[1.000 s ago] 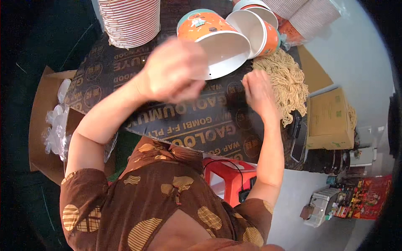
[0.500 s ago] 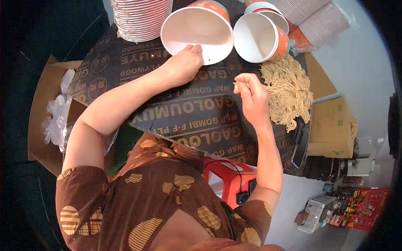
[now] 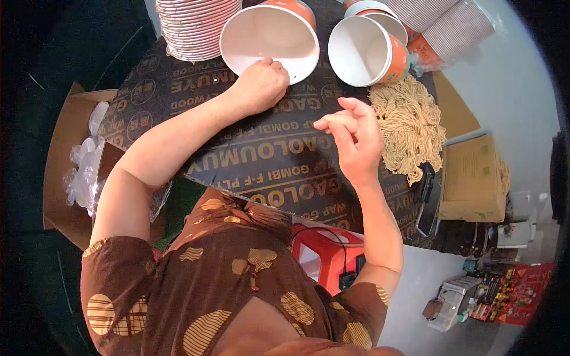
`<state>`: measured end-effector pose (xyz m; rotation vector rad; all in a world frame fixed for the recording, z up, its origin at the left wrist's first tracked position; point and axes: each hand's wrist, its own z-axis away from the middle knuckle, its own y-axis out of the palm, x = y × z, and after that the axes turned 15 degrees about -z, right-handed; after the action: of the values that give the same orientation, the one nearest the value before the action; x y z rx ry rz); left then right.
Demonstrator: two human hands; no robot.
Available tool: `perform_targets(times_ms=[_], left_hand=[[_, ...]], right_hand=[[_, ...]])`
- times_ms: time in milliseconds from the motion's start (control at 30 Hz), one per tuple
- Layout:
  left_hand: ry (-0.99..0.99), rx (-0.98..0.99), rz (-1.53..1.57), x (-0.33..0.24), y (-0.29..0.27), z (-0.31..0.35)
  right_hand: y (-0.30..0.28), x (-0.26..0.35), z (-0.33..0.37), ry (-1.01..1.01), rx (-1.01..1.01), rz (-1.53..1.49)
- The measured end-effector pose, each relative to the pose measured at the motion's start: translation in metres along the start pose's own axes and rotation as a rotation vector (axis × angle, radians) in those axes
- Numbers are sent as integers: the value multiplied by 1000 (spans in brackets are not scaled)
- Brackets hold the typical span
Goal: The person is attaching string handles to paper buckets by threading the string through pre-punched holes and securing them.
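A large white-lined paper bucket (image 3: pixel 273 35) with an orange outside lies on its side at the far edge, its mouth toward me. My left hand (image 3: pixel 264 86) is closed at its lower rim, knuckles over the edge; the fingertips are hidden. A small dark hole shows in the rim just right of that hand. My right hand (image 3: pixel 359 133) hovers over the table, thumb and fingers curled together; whatever lies between them is too small to make out. Beside it on the right is a heap of cream cord (image 3: pixel 409 127).
A tall stack of white-rimmed buckets (image 3: pixel 199 26) stands at the far left. Nested paper buckets (image 3: pixel 359 50) lie right of the held one, with bagged stacks (image 3: pixel 457 32) behind. A phone (image 3: pixel 428 207) rests by the table's right edge. Cardboard boxes (image 3: pixel 472 178) flank the dark printed tabletop (image 3: pixel 261 148).
The paper bucket has shifted slightly left and away from me with my left hand at its rim. A short cord end seen earlier at my right fingertips no longer shows.
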<state>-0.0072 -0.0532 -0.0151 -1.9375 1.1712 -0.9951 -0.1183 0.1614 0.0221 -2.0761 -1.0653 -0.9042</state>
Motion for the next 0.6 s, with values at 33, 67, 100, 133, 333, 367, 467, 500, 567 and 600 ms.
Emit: perform_targets(times_ms=[33,67,100,133,333,367,467,500,567,600], left_hand=[[2,1,-2,-1,-1,-1],[-26,-81,98,-4,-3,-1],[-54,-163,198,-6,-5,-1],[-47,-164,199,-12,-10,-2],[-145,-307,662,-43,-37,6],[-131,-291,660,-46,-37,7],[-84,-281,665,-51,-39,11],[-51,-278,642,-53,-41,11],[-9,-296,623,-56,-39,12],[-10,-295,624,-57,-39,12]], right_hand=[[0,2,1,-79,52,62],[1,3,2,-125,65,84],[3,4,3,-126,64,82],[6,5,5,-65,-15,33],[9,7,7,-9,-180,87],[9,7,7,-13,-193,117],[10,7,7,-25,-196,162],[11,8,7,-24,-198,163],[12,10,5,-47,-197,196],[12,11,5,-46,-196,196]])
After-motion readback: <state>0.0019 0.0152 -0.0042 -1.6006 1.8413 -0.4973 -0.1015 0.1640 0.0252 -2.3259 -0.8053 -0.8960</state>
